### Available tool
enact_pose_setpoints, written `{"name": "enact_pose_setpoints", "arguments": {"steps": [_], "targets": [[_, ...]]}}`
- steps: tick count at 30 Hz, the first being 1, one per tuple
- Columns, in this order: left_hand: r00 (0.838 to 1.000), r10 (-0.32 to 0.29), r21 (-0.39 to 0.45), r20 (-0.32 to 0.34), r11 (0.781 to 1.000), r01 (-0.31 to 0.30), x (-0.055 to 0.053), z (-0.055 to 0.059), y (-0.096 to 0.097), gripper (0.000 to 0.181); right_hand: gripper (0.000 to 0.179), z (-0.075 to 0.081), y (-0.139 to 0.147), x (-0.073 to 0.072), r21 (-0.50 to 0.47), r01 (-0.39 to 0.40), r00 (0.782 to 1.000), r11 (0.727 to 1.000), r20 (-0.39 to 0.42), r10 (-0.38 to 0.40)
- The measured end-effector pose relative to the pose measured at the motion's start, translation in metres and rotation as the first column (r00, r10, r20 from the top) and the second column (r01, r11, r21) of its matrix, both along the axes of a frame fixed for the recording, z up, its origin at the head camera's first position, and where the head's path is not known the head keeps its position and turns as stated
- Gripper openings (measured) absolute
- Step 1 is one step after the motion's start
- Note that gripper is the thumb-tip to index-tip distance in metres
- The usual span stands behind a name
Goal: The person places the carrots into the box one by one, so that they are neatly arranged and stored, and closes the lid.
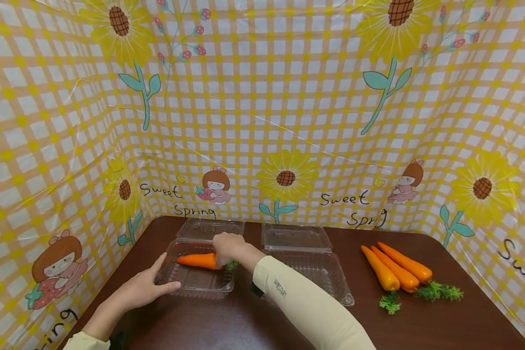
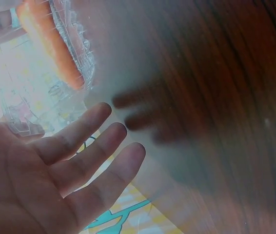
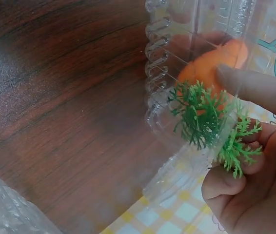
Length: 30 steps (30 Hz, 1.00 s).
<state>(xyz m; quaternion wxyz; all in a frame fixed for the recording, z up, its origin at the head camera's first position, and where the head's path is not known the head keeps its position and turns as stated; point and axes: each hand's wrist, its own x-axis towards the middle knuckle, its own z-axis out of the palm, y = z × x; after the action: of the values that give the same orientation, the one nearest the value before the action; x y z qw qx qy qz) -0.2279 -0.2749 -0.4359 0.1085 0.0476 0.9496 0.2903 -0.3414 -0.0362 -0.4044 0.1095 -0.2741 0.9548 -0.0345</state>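
An orange carrot [image 1: 198, 261] with green leaves lies level inside the left clear plastic box [image 1: 201, 290], its tip to the left. Over its thick end, my right hand [image 1: 229, 247] grips the carrot; one fingertip presses its orange side in the right wrist view, and the leaves [image 3: 199, 114] poke out beside the curled fingers. At the box's left side rests my left hand [image 1: 144, 288], thumb by the front corner and index finger along the wall. Its other fingers [image 2: 89, 161] stretch out straight and spread in the left wrist view, holding nothing.
Behind the left box its lid [image 1: 210, 228] lies opened back. A second clear box [image 1: 332, 277], its lid [image 1: 295, 237] also back, stands partly under my right sleeve. Three carrots [image 1: 395, 267] lie on the brown table [image 1: 459, 321] at right. Checked cloth [image 1: 253, 121] walls the back and sides.
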Motion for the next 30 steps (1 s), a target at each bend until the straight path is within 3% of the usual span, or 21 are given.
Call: {"name": "enact_pose_setpoints", "arguments": {"steps": [7, 14, 22, 30], "targets": [[1.000, 0.002, -0.004, -0.004, 1.000, -0.002, 0.000, 0.000, 0.001, 0.109, 0.014, 0.007, 0.003, 0.004, -0.053, -0.005, 1.000, 0.999, 0.004, 0.005], [1.000, -0.001, -0.005, 0.000, 1.000, 0.001, 0.001, 0.001, 0.001, 0.109, 0.048, 0.029, 0.020, 0.020, -0.144, -0.043, 0.999, 0.989, 0.015, 0.045], [1.000, -0.007, 0.000, 0.008, 1.000, 0.007, 0.003, 0.001, -0.001, 0.109, 0.043, 0.049, 0.057, 0.037, -0.243, -0.061, 0.997, 0.968, 0.025, 0.069], [1.000, -0.010, -0.002, 0.016, 1.000, 0.010, 0.005, 0.000, -0.002, 0.109, 0.040, 0.053, 0.100, 0.056, -0.374, -0.026, 0.996, 0.927, 0.072, 0.057]]}}
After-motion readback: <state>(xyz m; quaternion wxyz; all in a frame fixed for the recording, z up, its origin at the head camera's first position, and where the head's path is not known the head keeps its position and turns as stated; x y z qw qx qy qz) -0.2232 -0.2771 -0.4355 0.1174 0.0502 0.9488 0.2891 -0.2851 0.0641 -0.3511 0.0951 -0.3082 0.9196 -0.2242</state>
